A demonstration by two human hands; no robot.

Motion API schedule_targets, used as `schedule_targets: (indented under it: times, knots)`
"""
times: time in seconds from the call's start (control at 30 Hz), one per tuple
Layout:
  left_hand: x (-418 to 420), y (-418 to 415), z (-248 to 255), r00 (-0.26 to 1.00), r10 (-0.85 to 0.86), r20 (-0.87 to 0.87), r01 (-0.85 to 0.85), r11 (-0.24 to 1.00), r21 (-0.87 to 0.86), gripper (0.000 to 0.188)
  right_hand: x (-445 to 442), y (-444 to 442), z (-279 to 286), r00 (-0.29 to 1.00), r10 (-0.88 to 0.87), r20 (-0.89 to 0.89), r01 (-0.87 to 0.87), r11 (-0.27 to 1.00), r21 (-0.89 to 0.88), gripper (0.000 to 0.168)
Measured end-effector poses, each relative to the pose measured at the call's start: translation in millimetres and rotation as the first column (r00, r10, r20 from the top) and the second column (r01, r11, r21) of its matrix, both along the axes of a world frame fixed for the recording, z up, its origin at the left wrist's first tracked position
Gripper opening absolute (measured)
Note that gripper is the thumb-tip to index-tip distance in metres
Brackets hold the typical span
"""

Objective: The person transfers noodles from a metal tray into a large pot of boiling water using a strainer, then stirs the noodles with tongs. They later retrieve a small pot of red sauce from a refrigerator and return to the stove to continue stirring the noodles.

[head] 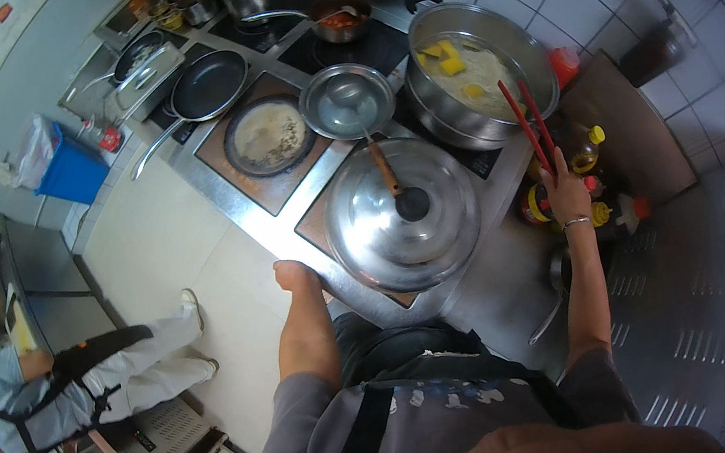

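My right hand [567, 190] grips a pair of long red chopsticks [524, 122]. Their tips reach over the near right rim of a large steel pot [426, 92]. Inside it, yellow chunks [450, 63] sit in pale, cloudy contents [481, 83]. Beside the pot's lower left lies a wide domed steel lid [373, 246] with a black knob. A steel bowl [317, 127] of clear liquid holds a ladle [383, 166], its wooden handle resting across the lid. Low by the stove's front edge is my left hand [294, 276]; its fingers are mostly hidden and nothing shows in it.
A round black plate [239, 164] with pale food, a frying pan [208, 84] and a saucepan [342, 30] of red sauce stand on the stove [236, 193]. Several bottles [584, 152] crowd beside my right hand. Another person [75, 386] stands at a counter to the left.
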State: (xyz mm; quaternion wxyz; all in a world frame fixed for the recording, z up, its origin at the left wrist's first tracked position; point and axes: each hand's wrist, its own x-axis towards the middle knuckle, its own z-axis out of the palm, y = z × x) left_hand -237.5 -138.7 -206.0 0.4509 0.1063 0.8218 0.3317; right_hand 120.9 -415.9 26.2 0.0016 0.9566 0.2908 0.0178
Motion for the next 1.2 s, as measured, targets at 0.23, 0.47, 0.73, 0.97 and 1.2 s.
schedule_targets:
  times: [0.23,0.47,0.73,0.97,1.2]
  knots:
    - [-5.5,-0.8,0.0,0.997,-0.062,-0.055,0.061,0.998,-0.025,0.047,0.4,22.9,-17.0,0.994,-0.1,-0.044,0.104,0.987,0.124,0.051]
    - [-5.7,-1.2,-4.3,0.995,-0.085,-0.052,0.085,0.996,0.001,0.049,5.7,31.5,-27.9,0.987,-0.144,-0.077,0.157,0.962,0.224,0.052]
    - [-7.0,1.0,-22.6,0.998,-0.059,-0.022,0.06,0.997,0.045,0.048,9.5,24.5,-28.7,0.983,-0.128,-0.13,0.162,0.942,0.295,0.051]
    - [-7.3,0.0,-3.8,0.986,-0.143,-0.09,0.141,0.99,-0.023,0.048,5.9,28.0,-39.3,0.978,-0.127,-0.163,0.181,0.906,0.383,0.052]
    - [-3.9,-7.1,18.5,0.996,-0.082,0.023,0.081,0.997,0.019,0.048,7.5,25.2,-40.1,0.977,-0.14,-0.163,0.19,0.917,0.352,0.053]
